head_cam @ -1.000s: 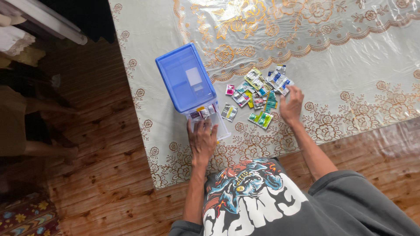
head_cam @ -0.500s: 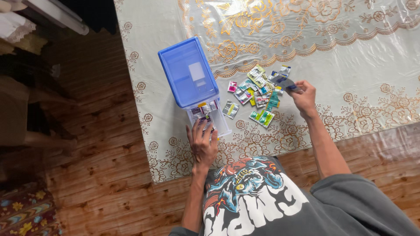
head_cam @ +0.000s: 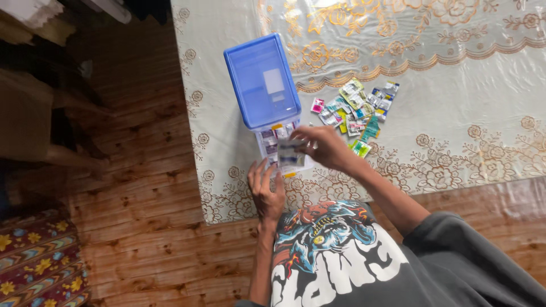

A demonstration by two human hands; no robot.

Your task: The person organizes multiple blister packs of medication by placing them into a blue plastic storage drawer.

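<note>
In the middle of the frame, the right hand [head_cam: 324, 146] pinches a small shiny packet [head_cam: 290, 153] between its fingers, right over the clear plastic drawer [head_cam: 282, 152] that sticks out from the bottom of the blue plastic box [head_cam: 262, 81]. The left hand [head_cam: 266, 186] lies flat with its fingers spread on the white tablecloth with gold flowers [head_cam: 455, 68], just below the drawer and touching its front edge. A pile of small colourful packets [head_cam: 357, 108] sits on the cloth to the right of the box.
</note>
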